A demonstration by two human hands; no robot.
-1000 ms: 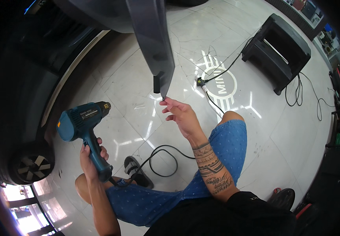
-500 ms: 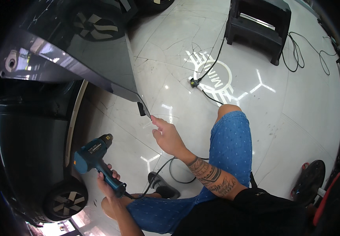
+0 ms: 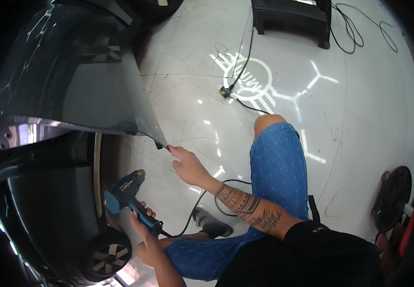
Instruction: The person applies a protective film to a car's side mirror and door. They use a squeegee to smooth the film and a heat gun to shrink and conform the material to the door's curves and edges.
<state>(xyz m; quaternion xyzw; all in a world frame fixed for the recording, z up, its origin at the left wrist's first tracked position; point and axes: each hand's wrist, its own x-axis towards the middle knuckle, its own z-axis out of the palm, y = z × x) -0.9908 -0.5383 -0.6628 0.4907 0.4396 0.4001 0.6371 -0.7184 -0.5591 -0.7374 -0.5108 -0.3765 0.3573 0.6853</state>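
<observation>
My left hand (image 3: 141, 223) is wrapped round the handle of a teal heat gun (image 3: 126, 195). The gun's dark nozzle tilts up and to the right, beside the dark car. My right hand (image 3: 189, 166) pinches the tip of a thin, greyish see-through film (image 3: 150, 125), which stretches from the edge of a glossy dark car panel (image 3: 73, 91). A small black piece (image 3: 158, 145) shows at the film's edge, close to my fingertips. From the gun's handle a black cord (image 3: 188, 220) runs past my foot.
A black step stool (image 3: 290, 18) stands at the far right, with loose cable (image 3: 353, 38) beside it. A plug connector (image 3: 225, 92) lies on the glossy tiled floor (image 3: 312, 158). Car wheels are at far left and near left; a round black object (image 3: 393, 198) is at right.
The view has shifted. My right hand has closed on the film's tip, and the film now stretches out from the panel's edge. The heat gun stays in my left hand.
</observation>
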